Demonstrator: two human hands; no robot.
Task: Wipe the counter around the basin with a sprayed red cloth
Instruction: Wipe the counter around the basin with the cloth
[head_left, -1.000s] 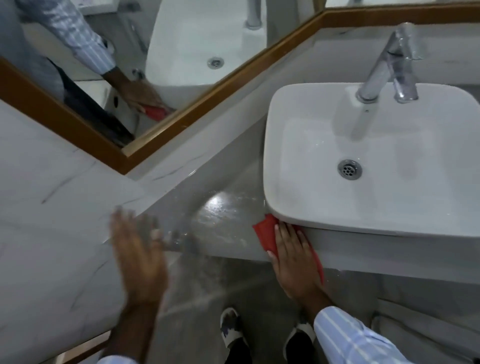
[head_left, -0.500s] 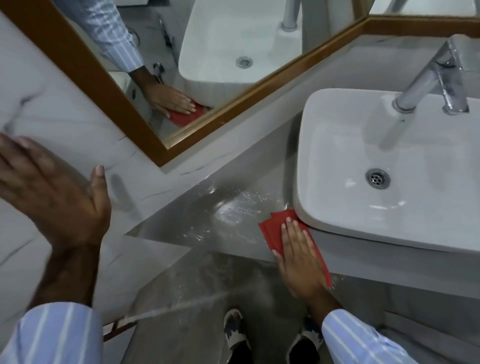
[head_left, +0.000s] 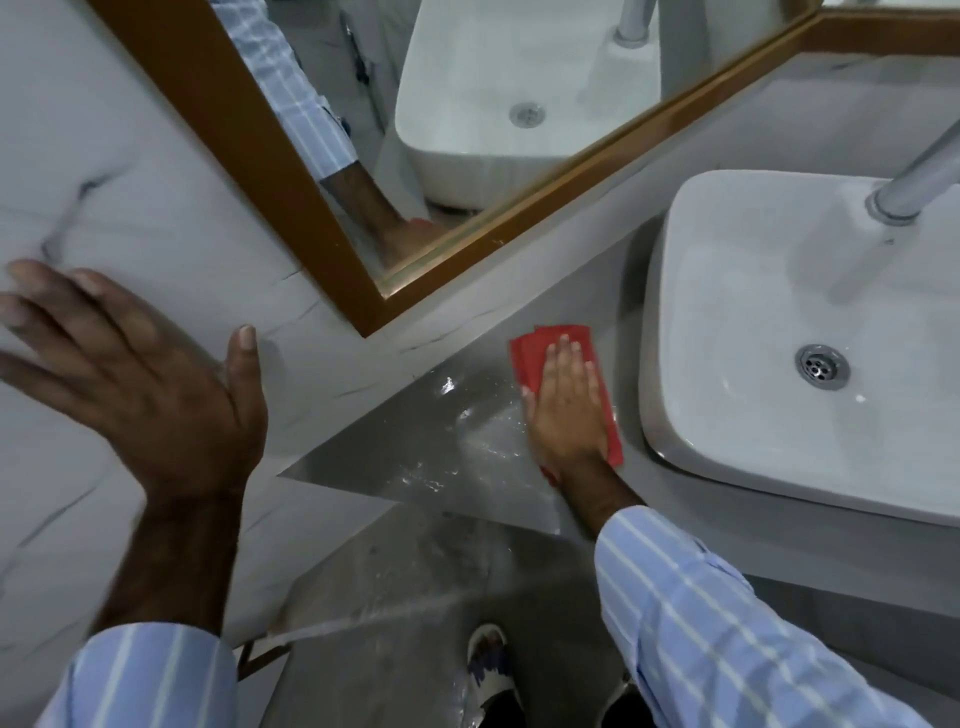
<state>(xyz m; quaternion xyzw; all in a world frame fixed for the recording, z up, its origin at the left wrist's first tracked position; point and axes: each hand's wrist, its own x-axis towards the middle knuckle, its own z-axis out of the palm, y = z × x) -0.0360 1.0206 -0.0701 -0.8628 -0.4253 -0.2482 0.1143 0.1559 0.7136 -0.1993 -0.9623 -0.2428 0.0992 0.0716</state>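
I am seeing the red cloth (head_left: 530, 358) lying flat and folded on the wet grey bench (head_left: 415, 452), just beside the white basin (head_left: 727, 312), touching neither its rim.

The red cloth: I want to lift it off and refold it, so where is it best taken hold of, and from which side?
Probably the far end of the red cloth, past the fingertips of the right hand, coming from above on the mirror side. It lies flat on the wet counter with that end bare, and the basin crowds its right edge.
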